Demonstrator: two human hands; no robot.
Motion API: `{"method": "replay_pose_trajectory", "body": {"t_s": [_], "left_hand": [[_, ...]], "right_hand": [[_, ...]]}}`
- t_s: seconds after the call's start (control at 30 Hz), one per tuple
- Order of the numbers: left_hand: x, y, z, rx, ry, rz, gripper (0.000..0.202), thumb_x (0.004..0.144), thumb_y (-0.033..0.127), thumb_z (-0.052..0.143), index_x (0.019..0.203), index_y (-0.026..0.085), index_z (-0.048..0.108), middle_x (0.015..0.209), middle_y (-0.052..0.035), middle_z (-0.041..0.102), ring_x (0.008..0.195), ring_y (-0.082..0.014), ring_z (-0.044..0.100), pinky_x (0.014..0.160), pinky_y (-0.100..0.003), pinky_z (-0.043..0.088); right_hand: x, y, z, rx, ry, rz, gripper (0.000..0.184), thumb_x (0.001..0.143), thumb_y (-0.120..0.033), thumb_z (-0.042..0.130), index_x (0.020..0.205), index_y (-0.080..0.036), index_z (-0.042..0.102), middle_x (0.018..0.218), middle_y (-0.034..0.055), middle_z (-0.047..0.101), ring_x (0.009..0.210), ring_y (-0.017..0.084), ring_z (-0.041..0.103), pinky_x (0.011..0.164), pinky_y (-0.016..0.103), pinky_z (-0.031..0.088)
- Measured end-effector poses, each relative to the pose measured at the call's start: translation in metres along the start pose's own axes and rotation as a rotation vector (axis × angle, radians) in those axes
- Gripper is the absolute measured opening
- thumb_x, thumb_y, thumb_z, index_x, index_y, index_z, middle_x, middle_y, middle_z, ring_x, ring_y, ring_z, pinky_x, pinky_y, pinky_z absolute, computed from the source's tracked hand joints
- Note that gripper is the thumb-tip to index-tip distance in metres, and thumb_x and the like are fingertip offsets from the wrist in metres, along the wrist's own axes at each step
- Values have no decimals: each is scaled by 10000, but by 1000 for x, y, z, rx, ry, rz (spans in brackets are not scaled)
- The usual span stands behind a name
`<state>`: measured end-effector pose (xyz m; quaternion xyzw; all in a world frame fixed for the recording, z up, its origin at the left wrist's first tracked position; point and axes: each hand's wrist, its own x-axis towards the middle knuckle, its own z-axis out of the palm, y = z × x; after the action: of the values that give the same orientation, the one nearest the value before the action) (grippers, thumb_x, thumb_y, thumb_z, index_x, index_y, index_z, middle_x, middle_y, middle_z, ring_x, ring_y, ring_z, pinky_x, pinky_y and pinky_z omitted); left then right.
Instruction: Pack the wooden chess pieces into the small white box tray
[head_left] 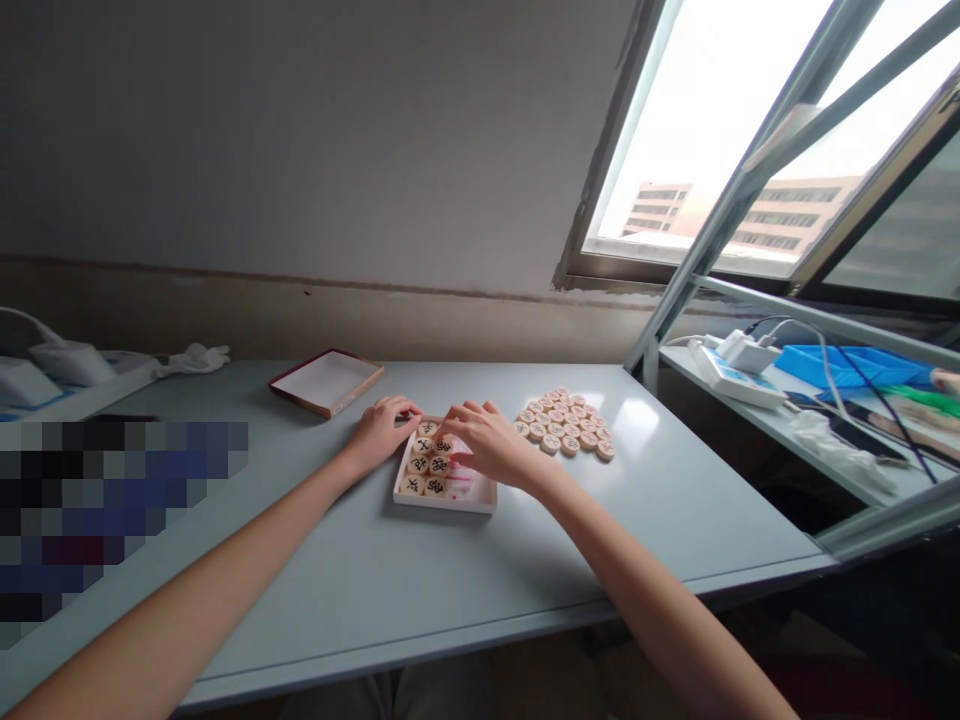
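A small white box [450, 498] lies on the grey table [420, 590] and holds several round wooden chess pieces [426, 466] in rows on its left side. My left hand [382, 432] rests at the box's far left corner, fingers curled against its rim. My right hand [487, 440] hovers over the box's right half, its fingertips pinched on a piece [444, 445] at the top of the second row. A loose pile of the same wooden pieces [566, 422] lies on the table just right of my right hand.
The box's lid [327, 381], dark red outside and white inside, lies upside down at the back left. A white cloth [193, 358] sits further left. At the right, a metal-framed shelf [825, 470] carries a power strip [731, 372], cables and a blue tray [862, 365].
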<state>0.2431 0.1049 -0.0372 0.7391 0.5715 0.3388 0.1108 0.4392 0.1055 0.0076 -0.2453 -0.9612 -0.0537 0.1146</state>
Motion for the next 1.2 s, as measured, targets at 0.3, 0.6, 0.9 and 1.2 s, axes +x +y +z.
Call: {"method": "replay_pose_trajectory", "body": {"t_s": [0.3, 0.6, 0.9, 1.2], "left_hand": [[2, 11, -4, 7, -33, -38, 253, 762, 359, 416, 738, 175, 588, 828, -45, 624, 857, -195, 536, 803, -310, 395], [2, 16, -7, 10, -89, -71, 264, 780, 374, 401, 772, 178, 577, 863, -39, 611, 878, -187, 531, 805, -288, 406], [3, 15, -5, 28, -84, -73, 258, 780, 381, 404, 765, 192, 579, 872, -35, 615, 877, -184, 531, 802, -281, 410], [2, 14, -5, 36, -74, -59, 268, 784, 379, 397, 774, 188, 585, 860, -30, 620, 879, -186, 532, 801, -289, 408]], "right_hand": [[-10, 19, -15, 138, -6, -18, 193, 757, -300, 586, 901, -173, 574, 923, 60, 554, 849, 171, 462, 728, 292, 301], [-57, 70, -44, 188, -126, 120, 137, 718, -341, 592, 813, -246, 617, 925, 20, 539, 799, 169, 454, 695, 292, 287], [-65, 78, -33, 63, -182, 219, 352, 639, -258, 656, 983, -272, 583, 971, 45, 520, 846, 213, 442, 706, 312, 331], [-65, 88, -20, 56, -194, 204, 441, 642, -367, 690, 1068, -373, 579, 1113, 34, 500, 933, 257, 440, 806, 423, 340]]}}
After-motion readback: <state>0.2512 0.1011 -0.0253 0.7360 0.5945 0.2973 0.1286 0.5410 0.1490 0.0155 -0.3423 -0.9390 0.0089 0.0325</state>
